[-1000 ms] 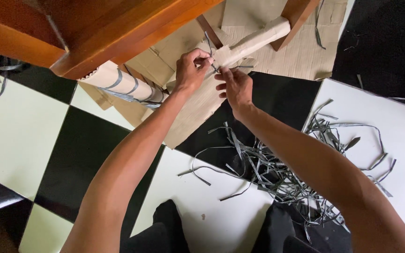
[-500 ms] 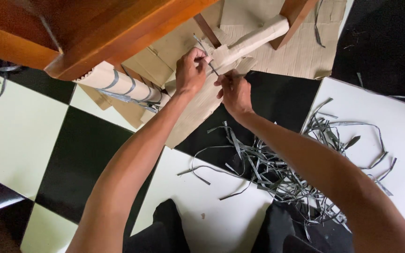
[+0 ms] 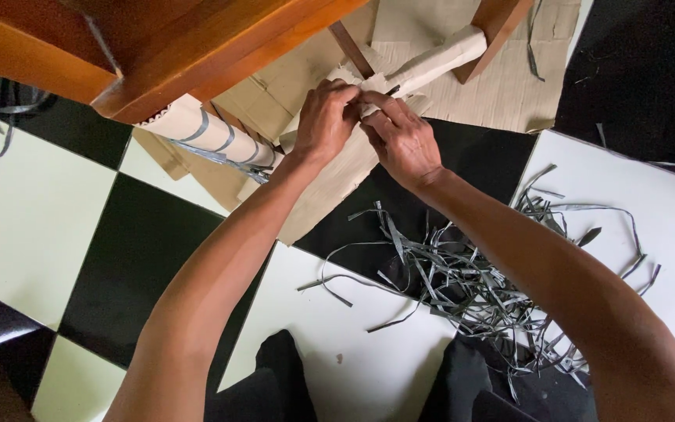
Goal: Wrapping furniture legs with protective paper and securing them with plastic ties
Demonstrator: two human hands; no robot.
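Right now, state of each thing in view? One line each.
left hand: closed, pinching the cardboard wrap
right hand: fingers pinching at the same spot
cardboard wrap: rolled around a furniture leg
other wrapped leg: bound with grey strips
grey strips: loose, tangled on the floor
cardboard sheet: flat on the floor

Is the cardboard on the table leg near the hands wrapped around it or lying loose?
Wrapped. The cardboard hugs the table leg as a tube, and the left hand and right hand pinch its lower end.
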